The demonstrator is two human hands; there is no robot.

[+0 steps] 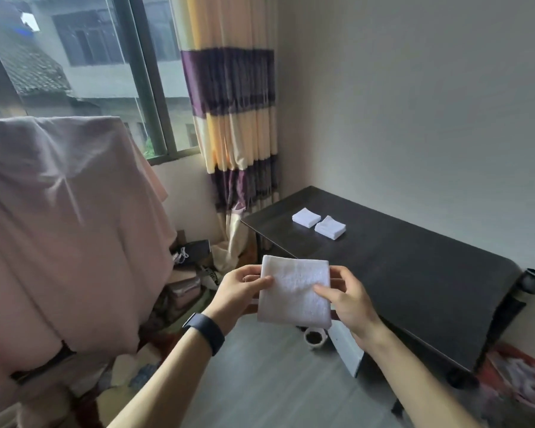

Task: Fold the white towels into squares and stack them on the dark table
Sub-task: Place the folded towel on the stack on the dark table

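both hands hold a folded white towel [294, 291] in the air above the floor: the left hand [241, 291] pinches its left edge, the right hand [346, 299] its right. beyond, two folded towel stacks [319, 223] sit side by side on the dark table [414, 273].

Left hand [238, 288] and right hand [346, 299] raised together, thumbs pinching white towel [294, 293], fingers seemingly curled behind
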